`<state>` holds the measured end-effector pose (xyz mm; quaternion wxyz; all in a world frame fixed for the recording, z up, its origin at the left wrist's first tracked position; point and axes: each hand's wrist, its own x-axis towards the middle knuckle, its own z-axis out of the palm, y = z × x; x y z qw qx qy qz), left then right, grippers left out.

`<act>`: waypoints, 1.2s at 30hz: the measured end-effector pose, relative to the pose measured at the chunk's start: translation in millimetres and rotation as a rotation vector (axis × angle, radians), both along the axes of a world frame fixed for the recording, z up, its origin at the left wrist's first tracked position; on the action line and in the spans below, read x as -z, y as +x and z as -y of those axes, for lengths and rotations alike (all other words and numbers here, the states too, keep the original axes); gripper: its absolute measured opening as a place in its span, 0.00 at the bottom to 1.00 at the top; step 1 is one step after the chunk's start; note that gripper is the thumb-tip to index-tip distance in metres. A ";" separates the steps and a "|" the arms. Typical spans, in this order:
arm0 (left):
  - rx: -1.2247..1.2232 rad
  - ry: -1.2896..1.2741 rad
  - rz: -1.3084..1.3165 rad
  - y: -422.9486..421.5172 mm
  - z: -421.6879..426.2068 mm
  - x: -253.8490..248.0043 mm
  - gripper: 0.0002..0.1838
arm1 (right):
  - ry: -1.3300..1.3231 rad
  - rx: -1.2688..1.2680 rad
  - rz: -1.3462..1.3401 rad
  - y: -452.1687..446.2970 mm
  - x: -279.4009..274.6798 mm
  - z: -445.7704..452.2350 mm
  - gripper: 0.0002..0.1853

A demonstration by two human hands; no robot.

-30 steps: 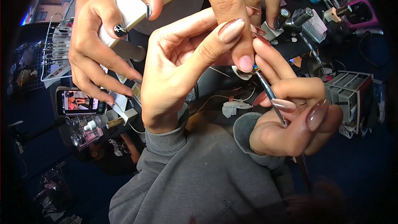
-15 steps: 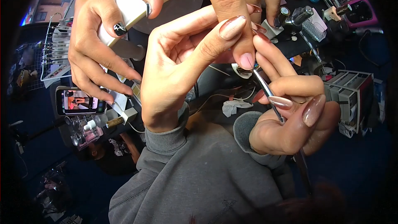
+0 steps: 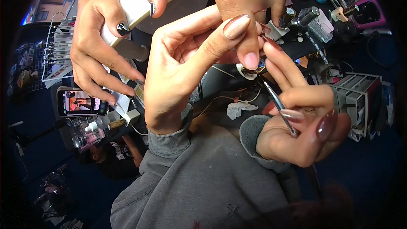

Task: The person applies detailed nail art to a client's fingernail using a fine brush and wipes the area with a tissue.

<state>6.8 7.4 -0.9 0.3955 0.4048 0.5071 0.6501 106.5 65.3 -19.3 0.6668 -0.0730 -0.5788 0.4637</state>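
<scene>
Since the brush (image 3: 275, 96) looks light, slim and stiff along its metal neck, you should feel little weight in it; the delicate part is its tip, which lies just beside the pale nail (image 3: 251, 60) of the other person's finger (image 3: 247, 44). The tip is too small to tell whether it touches anything. Your right hand (image 3: 280, 142) pinches the shaft between the thumb and curled fingers, and that grip, behind the metal neck, seems the right place: it leaves the tip free, though smooth metal could roll if you pinch loosely. One finger reaches forward, near your left fingertips.

Your left hand (image 3: 171, 76) has its thumb pressed against the other person's finger, with your remaining fingers bent behind it, partly hidden. That finger will feel soft and warm, able to bend or twitch, so a gentle, firm hold close to the end joint serves you best.

Further out, your left wrist rises almost upright from its grey cuff (image 3: 170, 145), while your right one tips outward from its own, palm turned up, the dark end of the handle slanting down below it.
</scene>
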 end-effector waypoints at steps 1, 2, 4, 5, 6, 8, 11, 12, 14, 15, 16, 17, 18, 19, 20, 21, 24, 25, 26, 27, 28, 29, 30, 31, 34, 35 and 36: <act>0.001 -0.011 -0.002 0.3 0.0 -0.9 0.19 | 0.023 0.009 -0.049 0.0 0.6 -0.5 0.20; -0.003 -0.007 -0.002 0.9 -0.3 -1.8 0.19 | 0.046 0.033 -0.112 0.8 1.1 -0.8 0.20; -0.034 -0.029 0.005 2.2 -0.5 -3.7 0.19 | 0.021 0.150 -0.130 4.3 2.3 3.7 0.20; -0.040 -0.026 0.005 1.8 0.3 -4.3 0.19 | -0.040 0.048 -0.185 13.7 6.5 9.0 0.19; -0.036 -0.033 0.001 1.2 1.1 -4.8 0.19 | -0.102 -0.054 -0.240 27.4 15.7 13.9 0.18; -0.039 -0.038 -0.003 -0.3 2.7 -5.3 0.19 | 0.031 -0.202 -0.006 52.4 38.5 10.0 0.15; -0.044 -0.046 -0.024 -1.0 3.8 -5.1 0.19 | -0.066 -0.338 0.411 56.3 63.3 23.1 0.05; -0.053 -0.044 -0.020 -1.2 5.2 -4.4 0.19 | -0.203 -0.322 0.489 47.9 68.7 37.6 0.06; -0.037 -0.016 -0.044 -3.1 5.3 -3.7 0.18 | -0.270 -0.442 0.520 45.0 74.5 41.5 0.09; -0.021 -0.002 -0.055 -4.5 5.9 -2.3 0.18 | -0.256 -0.478 0.540 44.9 76.0 41.7 0.10; -0.022 -0.001 -0.057 -4.8 6.3 -2.6 0.18 | -0.254 -0.479 0.539 43.8 78.0 42.1 0.10; -0.019 -0.004 -0.054 -4.9 6.4 -3.0 0.18 | -0.263 -0.498 0.550 42.5 80.0 42.3 0.11; -0.017 -0.007 -0.050 -5.0 6.6 -3.1 0.18 | -0.272 -0.518 0.562 41.5 81.3 42.9 0.11; -0.020 -0.006 -0.049 -5.1 6.7 -3.1 0.18 | -0.308 -0.515 0.580 40.2 81.7 44.7 0.11; -0.024 -0.008 -0.045 -5.1 6.4 -3.0 0.18 | -0.307 -0.519 0.582 37.7 83.8 45.8 0.11; -0.028 -0.010 -0.042 -4.9 6.5 -2.9 0.18 | -0.294 -0.489 0.558 34.0 87.5 46.5 0.12; -0.125 0.001 0.091 -1.3 6.1 -3.5 0.12 | -0.214 -0.485 0.577 28.6 98.1 46.0 0.09; -0.122 0.067 0.083 -1.9 6.0 -0.2 0.12 | -0.208 -0.437 0.618 27.2 99.4 46.6 0.08; -0.128 0.066 0.085 -2.1 6.2 -0.1 0.12 | -0.201 -0.387 0.657 25.3 100.2 46.9 0.07; -0.125 0.054 0.079 -2.4 6.3 -0.8 0.12 | -0.312 -0.324 0.616 21.0 99.6 49.4 0.08; -0.122 0.042 0.074 -3.0 6.4 -1.0 0.12 | -0.312 -0.328 0.618 18.8 97.7 48.8 0.08; -0.124 0.046 0.067 -3.7 6.6 0.1 0.12 | -0.270 -0.313 0.646 17.0 94.2 47.6 0.08; -0.126 0.046 0.068 -4.0 6.8 0.1 0.12 | -0.227 -0.296 0.673 15.1 91.0 46.5 0.08; -0.126 0.038 0.059 -4.3 6.8 -0.3 0.12 | -0.227 -0.298 0.675 12.9 88.0 46.1 0.08; -0.127 0.048 0.061 -4.3 5.8 1.3 0.12 | -0.163 -0.219 0.741 7.0 83.3 44.6 0.07; -0.128 0.065 0.072 -4.2 5.7 2.0 0.12 | -0.124 -0.193 0.732 5.5 83.3 43.6 0.05; -0.129 0.064 0.073 -4.3 5.8 2.5 0.12 | -0.085 -0.167 0.724 4.6 83.3 43.2 0.05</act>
